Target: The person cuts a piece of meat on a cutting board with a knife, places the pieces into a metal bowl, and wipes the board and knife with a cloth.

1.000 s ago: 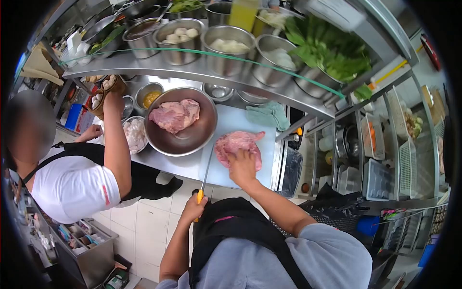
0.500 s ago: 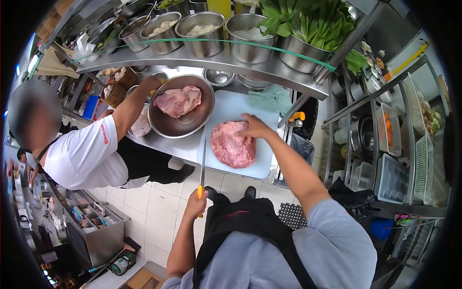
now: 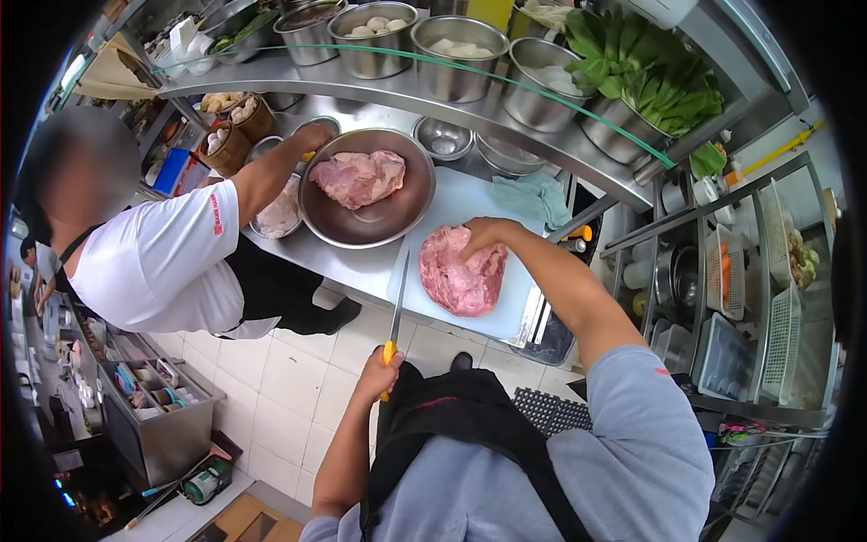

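Observation:
My left hand [image 3: 381,372] is closed round the yellow handle of a long knife [image 3: 400,298], whose blade points up toward the left edge of the cutting board. A large piece of raw meat [image 3: 461,282] lies on the pale blue cutting board [image 3: 519,312]. Bent over the meat's top right side, my right hand [image 3: 488,237] touches it with its fingers, and the fingertips are partly hidden against the meat. Left of the board stands a metal bowl [image 3: 411,194] with another piece of raw meat [image 3: 359,179] in it.
A co-worker [image 3: 153,262] stands at the left, one arm reaching behind the bowl. Metal pots [image 3: 461,68] and leafy greens [image 3: 641,72] line the shelf above. A green cloth [image 3: 531,199] lies behind the board. Racks with baskets [image 3: 781,334] stand at the right.
The view has shifted, so the counter things appear further right. My right hand's fingers have bent down against the meat from a more spread pose. The knife stays in my left hand.

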A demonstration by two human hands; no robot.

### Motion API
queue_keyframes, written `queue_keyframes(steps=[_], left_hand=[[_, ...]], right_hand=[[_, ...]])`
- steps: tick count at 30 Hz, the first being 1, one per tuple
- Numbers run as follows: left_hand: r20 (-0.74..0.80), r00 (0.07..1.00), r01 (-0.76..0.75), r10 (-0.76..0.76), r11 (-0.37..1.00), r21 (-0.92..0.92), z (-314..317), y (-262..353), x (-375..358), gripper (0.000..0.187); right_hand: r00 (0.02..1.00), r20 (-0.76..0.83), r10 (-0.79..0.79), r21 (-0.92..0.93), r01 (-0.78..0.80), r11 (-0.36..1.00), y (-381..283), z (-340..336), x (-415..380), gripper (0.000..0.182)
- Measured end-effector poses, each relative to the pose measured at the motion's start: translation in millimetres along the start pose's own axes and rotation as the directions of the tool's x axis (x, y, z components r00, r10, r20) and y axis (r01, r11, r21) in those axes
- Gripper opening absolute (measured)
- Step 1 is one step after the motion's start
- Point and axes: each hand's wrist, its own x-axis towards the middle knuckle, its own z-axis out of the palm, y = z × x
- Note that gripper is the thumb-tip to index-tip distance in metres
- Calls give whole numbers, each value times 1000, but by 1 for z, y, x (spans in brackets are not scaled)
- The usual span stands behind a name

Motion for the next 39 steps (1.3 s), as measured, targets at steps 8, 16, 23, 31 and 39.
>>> queue_keyframes(steps=[8, 16, 23, 31, 39], left_hand=[[68, 997, -23, 24, 1000, -8, -15, -7, 14, 24], [114, 992, -48, 45, 999, 26, -25, -9, 20, 25], [126, 992, -33, 30, 999, 20, -26, -14, 24, 26], [42, 998, -62, 55, 983, 171, -22, 4, 13, 39], [-88, 951, -202, 298, 809, 552, -16, 4, 14, 56]], right_hand=[[949, -238, 205, -285, -271, 920, -41, 15, -17, 75], [857, -510, 71, -306, -258, 916, -60, -15, -58, 69], [409, -769, -492, -548, -25, 836, -24, 61, -87, 41], [428, -780, -457, -472, 77, 878, 37, 197, -84, 51], [332, -865, -377, -235, 396, 888, 53, 180, -102, 48]])
